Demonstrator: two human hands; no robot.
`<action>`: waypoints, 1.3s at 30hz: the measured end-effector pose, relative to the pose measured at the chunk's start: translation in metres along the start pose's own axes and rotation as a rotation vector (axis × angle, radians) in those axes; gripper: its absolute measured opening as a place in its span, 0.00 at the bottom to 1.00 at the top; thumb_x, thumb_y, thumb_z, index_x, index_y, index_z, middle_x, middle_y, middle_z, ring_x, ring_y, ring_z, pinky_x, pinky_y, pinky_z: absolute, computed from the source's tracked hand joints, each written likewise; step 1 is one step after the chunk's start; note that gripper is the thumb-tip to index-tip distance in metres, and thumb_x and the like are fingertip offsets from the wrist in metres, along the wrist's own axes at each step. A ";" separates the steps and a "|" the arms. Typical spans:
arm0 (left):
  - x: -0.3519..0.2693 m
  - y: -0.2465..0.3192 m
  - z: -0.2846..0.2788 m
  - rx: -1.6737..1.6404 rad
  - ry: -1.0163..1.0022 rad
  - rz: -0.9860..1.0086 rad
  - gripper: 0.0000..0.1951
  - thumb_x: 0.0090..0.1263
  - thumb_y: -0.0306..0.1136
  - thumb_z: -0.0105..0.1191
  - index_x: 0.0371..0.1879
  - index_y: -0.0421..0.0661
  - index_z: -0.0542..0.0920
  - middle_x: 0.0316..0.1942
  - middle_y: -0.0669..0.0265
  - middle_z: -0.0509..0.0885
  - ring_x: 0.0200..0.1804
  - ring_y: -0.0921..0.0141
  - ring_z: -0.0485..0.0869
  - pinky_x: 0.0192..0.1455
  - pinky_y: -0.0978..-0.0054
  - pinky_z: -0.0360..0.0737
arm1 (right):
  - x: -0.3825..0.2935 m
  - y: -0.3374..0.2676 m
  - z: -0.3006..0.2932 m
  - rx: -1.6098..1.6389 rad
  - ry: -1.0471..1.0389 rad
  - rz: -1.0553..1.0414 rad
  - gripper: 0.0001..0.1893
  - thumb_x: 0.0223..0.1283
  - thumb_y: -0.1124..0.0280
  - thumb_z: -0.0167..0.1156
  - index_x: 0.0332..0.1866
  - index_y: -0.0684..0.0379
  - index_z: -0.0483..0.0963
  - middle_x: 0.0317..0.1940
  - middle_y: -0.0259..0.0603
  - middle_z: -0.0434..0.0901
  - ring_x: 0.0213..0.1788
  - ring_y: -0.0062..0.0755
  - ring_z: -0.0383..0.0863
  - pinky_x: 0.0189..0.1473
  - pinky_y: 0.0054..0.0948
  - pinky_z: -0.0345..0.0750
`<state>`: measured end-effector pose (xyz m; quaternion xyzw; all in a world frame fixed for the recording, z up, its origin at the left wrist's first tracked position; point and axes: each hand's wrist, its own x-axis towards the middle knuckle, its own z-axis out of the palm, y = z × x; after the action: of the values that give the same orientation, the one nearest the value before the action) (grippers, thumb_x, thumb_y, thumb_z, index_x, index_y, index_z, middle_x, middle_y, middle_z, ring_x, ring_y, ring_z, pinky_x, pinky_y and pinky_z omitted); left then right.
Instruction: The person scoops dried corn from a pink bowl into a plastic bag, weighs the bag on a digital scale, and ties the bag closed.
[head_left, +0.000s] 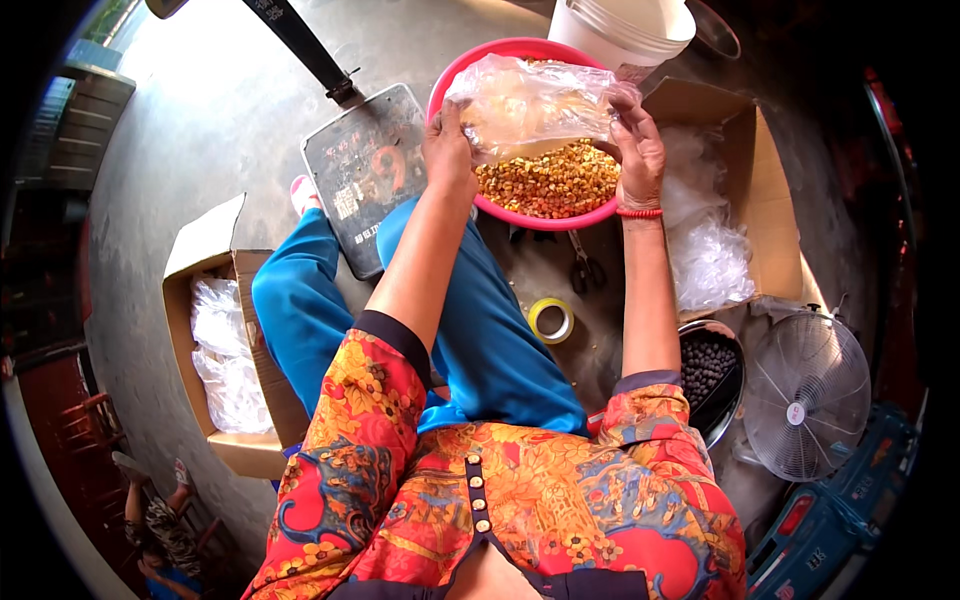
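Above a pink plastic basin (545, 223) of dried corn kernels (551, 184), both hands stretch a clear plastic bag (532, 105) sideways. My left hand (450, 150) grips the bag's left end, and my right hand (637, 154), with a red band at the wrist, has its fingers on the right end. Pale yellowish stuff shows through the film; whether it lies in the bag or behind it I cannot tell. The bag hides the basin's middle. Below the basin, scissors (586, 271) and a roll of yellow tape (551, 321) rest on the floor.
A platform scale (367, 180) stands left of the basin. Open cardboard boxes with clear plastic bags stand at left (217, 442) and right (776, 210). A white bucket (615, 34) is behind the basin. Dark round items fill a bowl (705, 367) beside a fan (808, 397). Another person (169, 540) is lower left.
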<state>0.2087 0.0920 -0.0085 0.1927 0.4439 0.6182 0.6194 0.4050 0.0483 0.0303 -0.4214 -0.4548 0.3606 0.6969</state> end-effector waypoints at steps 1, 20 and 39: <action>0.001 0.001 -0.001 -0.003 0.000 0.002 0.11 0.67 0.41 0.46 0.31 0.47 0.77 0.21 0.73 0.74 0.19 0.77 0.74 0.15 0.81 0.70 | 0.001 -0.004 -0.001 0.029 -0.038 0.089 0.14 0.56 0.78 0.50 0.49 0.61 0.70 0.42 0.35 0.76 0.45 0.19 0.74 0.38 0.18 0.77; 0.009 -0.004 -0.008 -0.003 0.239 0.060 0.12 0.67 0.41 0.46 0.29 0.47 0.75 0.21 0.71 0.74 0.16 0.78 0.69 0.15 0.80 0.68 | 0.019 -0.010 -0.015 0.262 0.479 0.034 0.06 0.50 0.82 0.48 0.31 0.62 0.73 0.24 0.39 0.76 0.19 0.17 0.71 0.14 0.14 0.64; -0.004 -0.001 0.008 0.302 -0.023 0.204 0.11 0.64 0.39 0.51 0.33 0.44 0.80 0.22 0.70 0.77 0.24 0.76 0.75 0.24 0.79 0.71 | -0.025 0.110 0.024 -1.276 -0.557 -0.371 0.17 0.49 0.61 0.56 0.46 0.48 0.71 0.51 0.37 0.66 0.57 0.39 0.63 0.54 0.38 0.62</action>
<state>0.2167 0.0903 -0.0040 0.3347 0.5028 0.6019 0.5224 0.3607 0.0744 -0.0728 -0.5545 -0.8017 -0.0055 0.2228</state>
